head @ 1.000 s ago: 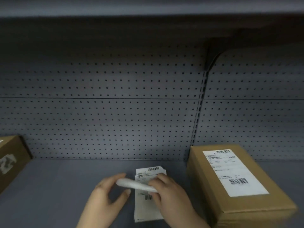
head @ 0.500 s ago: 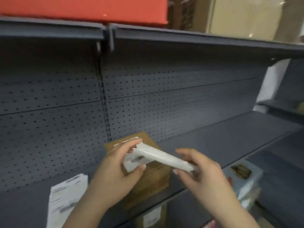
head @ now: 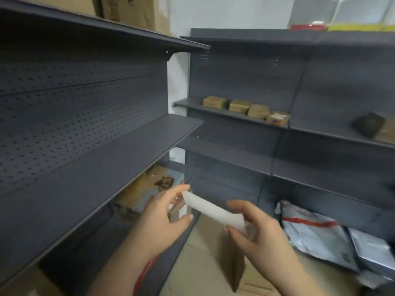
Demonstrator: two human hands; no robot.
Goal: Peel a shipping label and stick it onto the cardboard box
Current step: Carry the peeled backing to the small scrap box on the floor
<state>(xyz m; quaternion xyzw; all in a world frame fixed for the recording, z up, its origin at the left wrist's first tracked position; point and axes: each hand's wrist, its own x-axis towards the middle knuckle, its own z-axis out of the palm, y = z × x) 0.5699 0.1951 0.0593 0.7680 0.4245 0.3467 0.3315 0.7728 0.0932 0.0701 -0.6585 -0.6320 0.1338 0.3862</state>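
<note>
A white label sheet [head: 213, 212], curved and blank side up, stretches between both hands low in the view. My left hand [head: 164, 218] pinches its left end between thumb and fingers. My right hand [head: 256, 227] holds its right end. The labelled cardboard box and the stack of labels are out of view. Several small cardboard boxes [head: 245, 110] stand in a row on a far shelf.
A dark grey shelf [head: 106, 167] with a pegboard back runs along my left. A second shelving unit [head: 277, 163] stands ahead. Grey mailer bags [head: 320, 236] lie at the lower right. A cardboard sheet [head: 203, 263] covers the floor below my hands.
The view has swung right, away from the labelled box and label stack, toward the corner shelves. Both hands kept hold of the white sheet, lifted off the stack.
</note>
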